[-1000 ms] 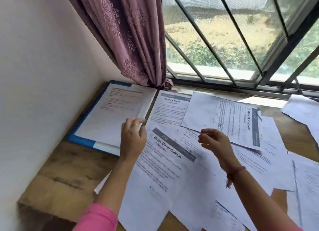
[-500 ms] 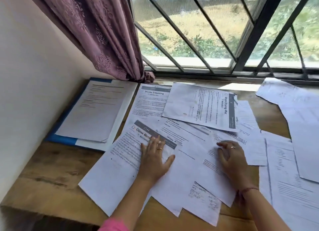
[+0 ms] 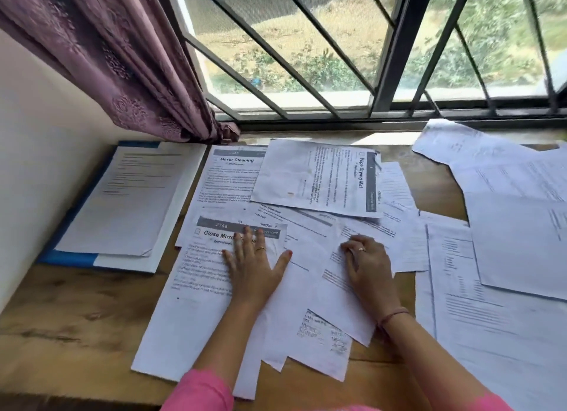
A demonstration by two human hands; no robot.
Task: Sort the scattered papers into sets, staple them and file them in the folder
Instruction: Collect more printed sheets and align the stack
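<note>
Left hand (image 3: 251,269), fingers straight and spread, pressed flat on the "Close Mirror" sheet (image 3: 190,291) at mid-table (image 3: 61,324). Right hand (image 3: 368,266), fingers bent at the knuckles, tips resting on overlapping papers (image 3: 322,257), gripping nothing. Folder (image 3: 70,257) with a sheet on it lies along the table's left edge.

body text illegible on papers (image 3: 306,288), right sheets (image 3: 521,226) cut off

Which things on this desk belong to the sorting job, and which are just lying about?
Job:
- scattered papers, including the Close Mirror sheet, Mirror Cleaning sheet and Wipe Drying Mat sheet
- blue folder with sheets on it
- left hand flat on the Close Mirror sheet
- right hand resting on papers

Lying about:
- curtain
- window grille

No stapler visible.
</note>
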